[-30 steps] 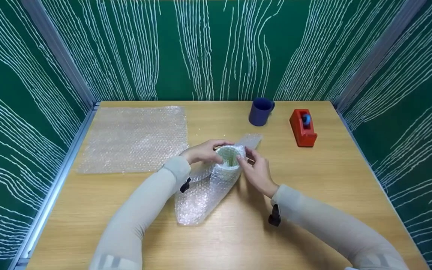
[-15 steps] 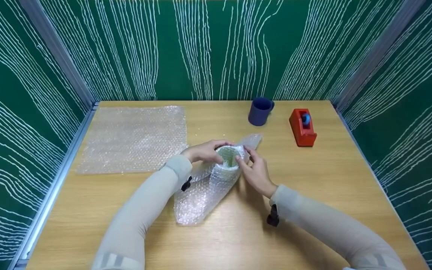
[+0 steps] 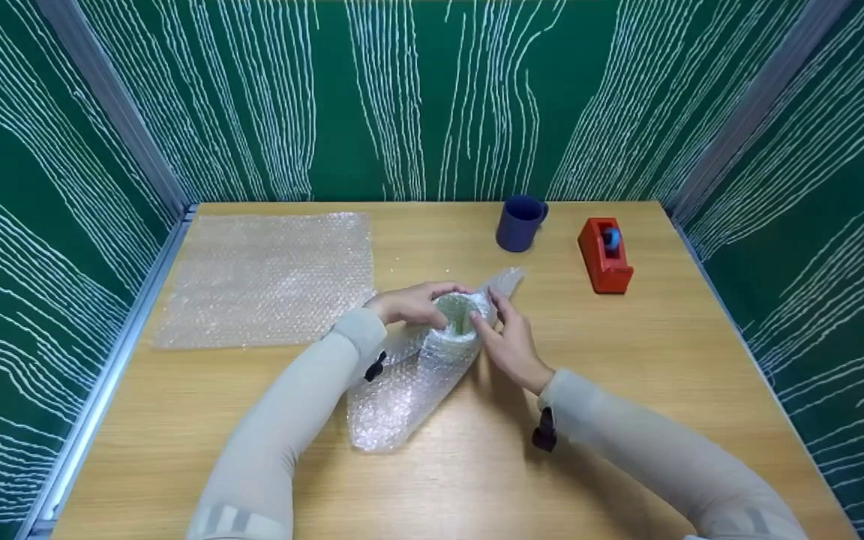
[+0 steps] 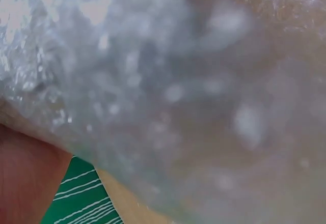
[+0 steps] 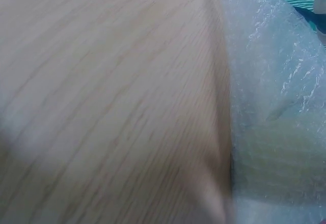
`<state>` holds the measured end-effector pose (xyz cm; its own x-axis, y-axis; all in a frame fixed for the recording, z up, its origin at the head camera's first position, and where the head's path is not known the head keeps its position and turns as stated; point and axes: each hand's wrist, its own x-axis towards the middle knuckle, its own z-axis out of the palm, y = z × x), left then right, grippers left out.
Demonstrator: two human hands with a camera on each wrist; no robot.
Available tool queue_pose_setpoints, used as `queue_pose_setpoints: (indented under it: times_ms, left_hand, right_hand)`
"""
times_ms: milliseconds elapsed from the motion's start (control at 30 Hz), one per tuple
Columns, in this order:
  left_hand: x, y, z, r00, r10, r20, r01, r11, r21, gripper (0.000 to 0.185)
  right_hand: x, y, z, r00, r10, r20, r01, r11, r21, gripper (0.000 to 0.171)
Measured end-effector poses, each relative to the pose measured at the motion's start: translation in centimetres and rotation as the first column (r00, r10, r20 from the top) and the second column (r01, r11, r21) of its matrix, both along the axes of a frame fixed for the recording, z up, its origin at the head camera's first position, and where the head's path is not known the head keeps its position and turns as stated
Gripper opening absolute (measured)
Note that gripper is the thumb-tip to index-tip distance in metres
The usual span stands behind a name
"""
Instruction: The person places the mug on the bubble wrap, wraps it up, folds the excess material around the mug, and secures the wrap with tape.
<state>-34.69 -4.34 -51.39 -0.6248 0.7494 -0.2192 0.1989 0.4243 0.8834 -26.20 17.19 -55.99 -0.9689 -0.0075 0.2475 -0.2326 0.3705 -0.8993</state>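
Note:
A pale green, round-mouthed cup stands in the middle of the table in the head view, rolled in clear bubble wrap. My left hand grips it at the rim's left side, fingers behind and thumb at the near edge of the mouth. On the other side my right hand pinches the wrap at the rim between thumb and fingers. One loose tail of wrap spreads toward me, another pokes out behind. Blurred bubble wrap fills most of the left wrist view. The right wrist view has wrap along its right side.
A flat sheet of bubble wrap lies at the back left of the wooden table. Toward the back stands a dark blue mug, with a red tape dispenser to its right. Green walls with white lines enclose the table.
Almost nothing differs; both hands keep their hold on the wrapped cup. My right hand and forearm have shifted very slightly left.

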Motion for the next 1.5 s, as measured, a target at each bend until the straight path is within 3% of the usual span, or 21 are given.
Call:
queue_pose_setpoints:
  times_ms: [467,900,1233,1500]
  left_hand:
    - [0.1,0.1,-0.1,0.999,0.023,0.025,-0.024,1.0,0.011,0.08]
    - [0.0,0.1,-0.6,0.998,0.049,0.044,-0.052,0.997,0.059,0.085]
    - [0.2,0.0,-0.6,0.998,0.048,0.031,-0.05,0.997,0.057,0.086]
    - [0.2,0.0,-0.8,0.997,0.069,0.02,-0.07,0.996,0.05,0.079]
  right_hand:
    - [-0.5,0.5,-0.1,0.999,0.024,0.031,-0.025,0.998,0.056,0.05]
    - [-1.0,0.0,-0.4,0.992,0.072,0.106,-0.063,0.995,-0.082,0.037]
    - [-1.5,0.2,-0.6,0.981,0.094,0.168,-0.073,0.989,-0.13,0.038]
    - [-1.8,0.1,-0.8,0.985,0.076,0.153,-0.047,0.983,-0.179,0.033]
